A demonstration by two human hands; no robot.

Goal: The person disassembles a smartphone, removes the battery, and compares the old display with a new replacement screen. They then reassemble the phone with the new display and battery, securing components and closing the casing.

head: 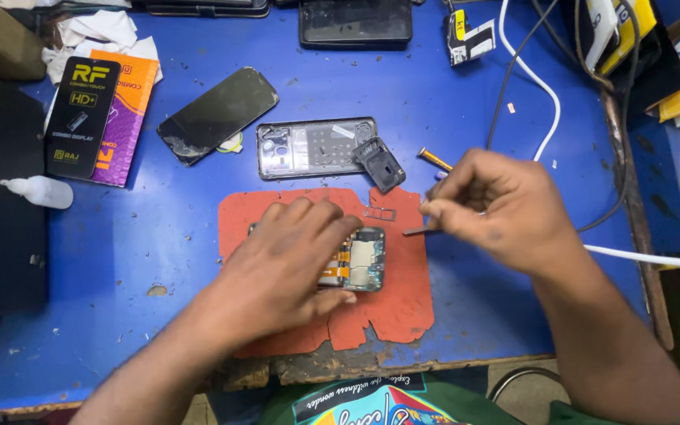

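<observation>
An opened phone (362, 264) with bare circuit board and orange flex cables lies on a torn red mat (391, 311). My left hand (289, 264) presses flat on the phone, covering most of it. My right hand (497, 206) is just to the right, pinching metal tweezers (417, 230) whose tips point at the phone's upper right corner. A small card tray (379, 213) rests on the mat above the phone.
A grey inner frame (308, 148) with a small dark cover piece (380, 164) lies behind the mat, a black screen panel (218, 113) to its left. A yellow-handled screwdriver (434, 159), a black-and-orange box (96, 118), a white glue bottle (39, 191) and cables (548, 102) lie on the blue table (143, 252).
</observation>
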